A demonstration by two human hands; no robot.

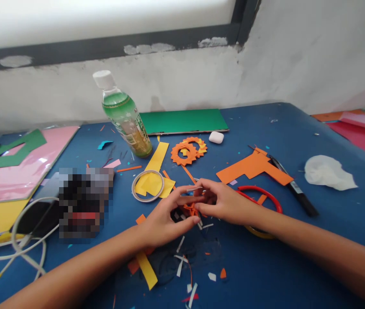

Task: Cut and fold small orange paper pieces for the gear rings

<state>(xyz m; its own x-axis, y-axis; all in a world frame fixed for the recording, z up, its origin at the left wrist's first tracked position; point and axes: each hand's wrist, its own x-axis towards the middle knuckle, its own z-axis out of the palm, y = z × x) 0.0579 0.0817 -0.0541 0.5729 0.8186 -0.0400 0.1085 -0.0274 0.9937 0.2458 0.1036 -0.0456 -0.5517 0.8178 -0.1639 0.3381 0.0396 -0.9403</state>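
Bracketing orange paper (190, 210) from both sides over the worktop (266, 270): left hand (167, 218) grip apart, thumb clear of fingers; right hand (223, 201) grip bent inward, can't tell if clamped.

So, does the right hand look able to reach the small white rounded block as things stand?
Probably yes: nothing tall stands on the blue tabletop between the right hand and the white block, though that hand is at a small orange paper piece.

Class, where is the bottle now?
In the head view, the bottle is left of centre on the table, by the left end of the green board.
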